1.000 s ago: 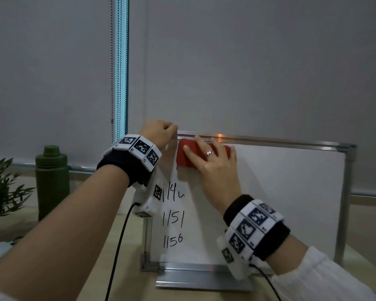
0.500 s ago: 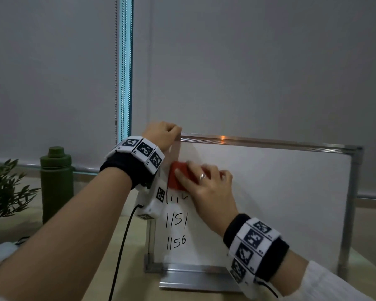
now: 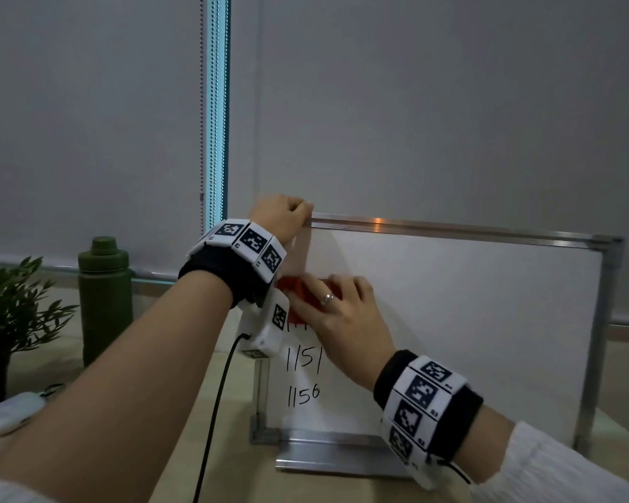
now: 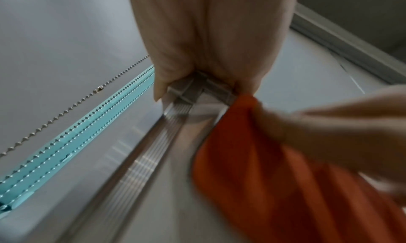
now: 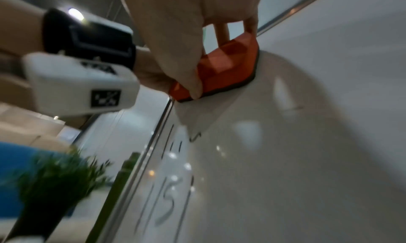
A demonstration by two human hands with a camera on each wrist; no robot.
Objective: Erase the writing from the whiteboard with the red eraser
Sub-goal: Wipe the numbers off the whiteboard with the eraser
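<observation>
A small metal-framed whiteboard (image 3: 469, 321) stands upright on the desk. Black handwritten numbers (image 3: 303, 375) run down its left side; the top remaining line is partly wiped. My right hand (image 3: 336, 314) holds the red eraser (image 3: 298, 290) flat against the board near its left edge, thumb and fingers curled round it (image 5: 228, 67). My left hand (image 3: 280, 214) grips the board's top left corner (image 4: 186, 90), fingers curled over the frame. In the left wrist view the eraser (image 4: 263, 168) is blurred.
A dark green bottle (image 3: 104, 299) and a green potted plant (image 3: 8, 314) stand left of the board. A white device (image 3: 10, 412) lies at the desk's left edge. A black cable (image 3: 215, 412) hangs from my left wrist. Grey blinds hang behind.
My right hand has slid the eraser down from the board's top edge and slightly left, wiping the upper writing. The left hand has kept its grip on the corner.
</observation>
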